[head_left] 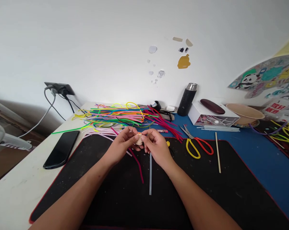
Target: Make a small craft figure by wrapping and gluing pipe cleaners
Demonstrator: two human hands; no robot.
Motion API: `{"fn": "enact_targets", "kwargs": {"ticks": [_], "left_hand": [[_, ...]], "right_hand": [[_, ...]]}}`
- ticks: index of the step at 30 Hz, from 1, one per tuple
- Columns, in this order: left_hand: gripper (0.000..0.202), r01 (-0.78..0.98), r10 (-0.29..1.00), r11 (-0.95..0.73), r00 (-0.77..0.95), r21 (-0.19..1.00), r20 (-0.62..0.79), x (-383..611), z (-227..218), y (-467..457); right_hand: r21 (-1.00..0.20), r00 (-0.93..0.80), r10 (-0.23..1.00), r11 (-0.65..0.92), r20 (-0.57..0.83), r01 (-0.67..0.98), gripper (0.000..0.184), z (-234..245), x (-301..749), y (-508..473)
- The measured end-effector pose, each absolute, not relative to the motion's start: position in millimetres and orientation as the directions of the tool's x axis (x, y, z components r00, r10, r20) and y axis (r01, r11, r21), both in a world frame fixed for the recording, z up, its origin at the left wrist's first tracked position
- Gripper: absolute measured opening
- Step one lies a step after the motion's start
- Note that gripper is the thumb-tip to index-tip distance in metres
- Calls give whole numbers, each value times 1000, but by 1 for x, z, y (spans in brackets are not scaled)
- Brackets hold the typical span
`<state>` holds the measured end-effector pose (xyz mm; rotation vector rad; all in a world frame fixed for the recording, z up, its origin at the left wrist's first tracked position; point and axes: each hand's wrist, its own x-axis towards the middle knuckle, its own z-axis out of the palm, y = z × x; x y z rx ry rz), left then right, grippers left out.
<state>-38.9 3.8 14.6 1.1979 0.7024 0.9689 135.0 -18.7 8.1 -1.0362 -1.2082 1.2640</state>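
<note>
My left hand (121,144) and my right hand (157,147) meet over the black mat (98,198), fingers pinched together on a small pale beige piece (139,140) held between them. What the piece is I cannot make out. A dark red pipe cleaner (137,163) trails from under the hands toward me. A clear glue stick (150,174) lies on the mat just below my right hand. Behind the hands spreads a pile of coloured pipe cleaners (118,115).
Yellow and red scissors (197,145) and a thin wooden stick (217,152) lie right of the hands. A black phone (61,148) rests at left. A black flask (187,99), white box (214,116), beige bowl (245,112) and more pipe cleaners (285,134) stand behind and right.
</note>
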Motion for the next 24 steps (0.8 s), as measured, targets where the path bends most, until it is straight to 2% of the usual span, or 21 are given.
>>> {"fn": "enact_targets", "kwargs": {"ticks": [6, 11, 24], "left_hand": [[36, -280, 874, 140, 485, 950, 14, -41, 16, 4], [50, -309, 830, 185, 558, 933, 21, -46, 15, 7], [40, -300, 800, 190, 599, 935, 30, -49, 13, 9]], "right_hand": [[-991, -65, 995, 67, 75, -118, 33, 8, 136, -17], [-991, -54, 996, 62, 69, -119, 35, 9, 139, -16], [-989, -46, 996, 63, 70, -134, 34, 9, 139, -16]]}}
